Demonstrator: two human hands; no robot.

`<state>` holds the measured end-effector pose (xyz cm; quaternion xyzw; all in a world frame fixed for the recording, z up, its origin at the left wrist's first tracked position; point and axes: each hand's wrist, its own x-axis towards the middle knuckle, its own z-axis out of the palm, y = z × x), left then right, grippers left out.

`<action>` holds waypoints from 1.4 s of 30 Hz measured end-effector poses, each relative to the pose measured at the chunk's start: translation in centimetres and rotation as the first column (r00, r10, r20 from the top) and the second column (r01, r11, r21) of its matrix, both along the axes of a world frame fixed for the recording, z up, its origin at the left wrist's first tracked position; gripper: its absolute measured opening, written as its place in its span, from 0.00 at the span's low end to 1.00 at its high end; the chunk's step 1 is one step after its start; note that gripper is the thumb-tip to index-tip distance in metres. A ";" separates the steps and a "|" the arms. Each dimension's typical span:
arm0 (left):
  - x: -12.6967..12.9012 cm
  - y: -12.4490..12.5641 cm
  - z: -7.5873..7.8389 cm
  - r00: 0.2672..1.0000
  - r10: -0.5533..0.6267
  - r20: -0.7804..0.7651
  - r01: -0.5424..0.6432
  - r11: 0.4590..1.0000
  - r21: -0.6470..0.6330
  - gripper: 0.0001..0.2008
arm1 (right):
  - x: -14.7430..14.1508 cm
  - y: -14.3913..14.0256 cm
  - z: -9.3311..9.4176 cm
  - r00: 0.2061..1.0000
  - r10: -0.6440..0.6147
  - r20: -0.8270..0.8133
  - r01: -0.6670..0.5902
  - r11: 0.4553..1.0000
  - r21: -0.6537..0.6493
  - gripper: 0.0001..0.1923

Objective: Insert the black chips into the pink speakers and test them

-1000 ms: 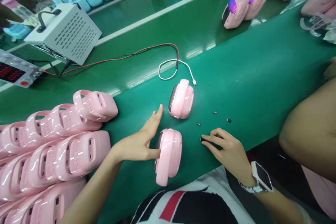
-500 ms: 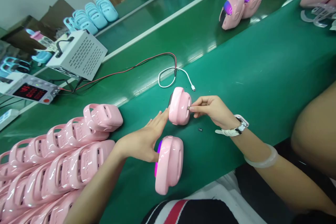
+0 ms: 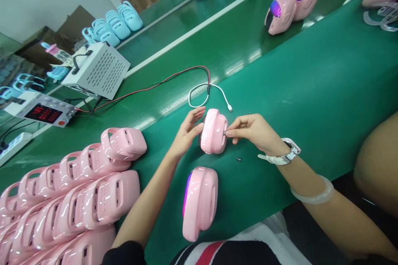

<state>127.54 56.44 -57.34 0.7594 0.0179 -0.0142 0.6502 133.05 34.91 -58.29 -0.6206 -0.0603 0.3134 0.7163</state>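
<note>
Head view: I can see the right hand (image 3: 256, 132) pinching a small card (image 3: 224, 132) against the side of a pink gadget (image 3: 213, 132) on the green table (image 3: 298, 91). Across it, the left hand (image 3: 188, 129) is loosely open, touching the gadget; another card (image 3: 239, 159) lies nearby.

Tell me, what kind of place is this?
Probably a factory workshop: there are rows of matching pink gadgets, a long green workbench and a box with glowing red numbers.
</note>
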 end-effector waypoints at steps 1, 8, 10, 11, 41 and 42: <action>0.4 -1.0 -1.0 1.000 0.023 0.019 -0.022 0.998 -0.056 0.23 | 0.0 0.1 0.0 1.000 0.003 -0.009 -0.003 1.000 0.004 0.14; 0.9 -3.4 -2.0 0.995 0.093 -0.025 -0.095 0.990 -0.105 0.16 | -0.1 0.6 -0.6 0.999 0.018 -0.029 -0.016 0.998 0.061 0.20; 0.8 -3.4 -1.8 0.995 0.103 -0.010 -0.104 0.988 -0.117 0.16 | -0.1 0.8 -1.2 1.000 -0.013 -0.002 0.013 0.999 0.048 0.23; 0.8 -3.4 -1.8 0.994 0.111 0.004 -0.109 0.987 -0.121 0.16 | -0.2 0.9 -1.5 0.999 -0.041 0.013 0.040 0.998 0.040 0.25; 0.8 -4.4 -2.0 0.976 0.210 -0.049 -0.216 0.956 -0.201 0.13 | 0.0 0.8 -2.9 0.991 -0.024 -0.131 0.048 0.982 0.183 0.30; 0.8 -4.4 -2.0 0.976 0.212 -0.044 -0.217 0.958 -0.188 0.13 | -0.1 0.9 -2.7 0.991 -0.024 -0.132 0.049 0.980 0.193 0.31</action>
